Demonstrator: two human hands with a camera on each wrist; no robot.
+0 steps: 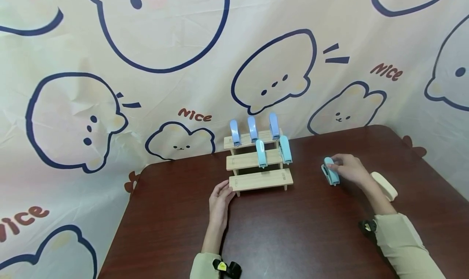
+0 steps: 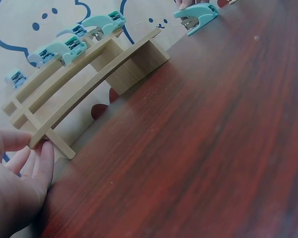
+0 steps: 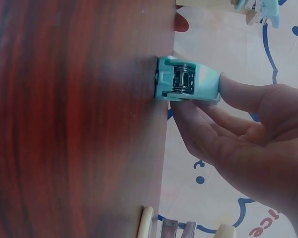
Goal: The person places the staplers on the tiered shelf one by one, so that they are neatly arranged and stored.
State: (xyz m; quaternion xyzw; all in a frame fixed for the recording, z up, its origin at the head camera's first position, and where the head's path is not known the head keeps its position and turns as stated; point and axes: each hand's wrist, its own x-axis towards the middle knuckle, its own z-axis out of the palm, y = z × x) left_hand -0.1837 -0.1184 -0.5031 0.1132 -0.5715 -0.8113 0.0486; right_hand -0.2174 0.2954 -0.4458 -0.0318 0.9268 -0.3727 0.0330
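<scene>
My right hand [image 1: 348, 169] pinches a teal hole punch [image 1: 331, 175] at the right of the table. In the right wrist view the punch [image 3: 191, 82] stands at the tabletop, its spring showing, with the thumb on one side and fingers on the other. My left hand [image 1: 219, 203] grips the front left corner of a three-step wooden rack [image 1: 256, 180], the thumb and fingers about its lowest board in the left wrist view. Two teal punches, one of them [image 1: 261, 153] near the middle, stand on the middle step. Three blue punches [image 1: 253, 129] line the top step. The lowest board is bare.
A cream-coloured punch-like thing [image 1: 384, 186] lies on the dark wooden table [image 1: 300, 230], partly behind the right forearm. A cloth [image 1: 198, 87] printed with cartoon faces hangs just behind the rack and along the sides.
</scene>
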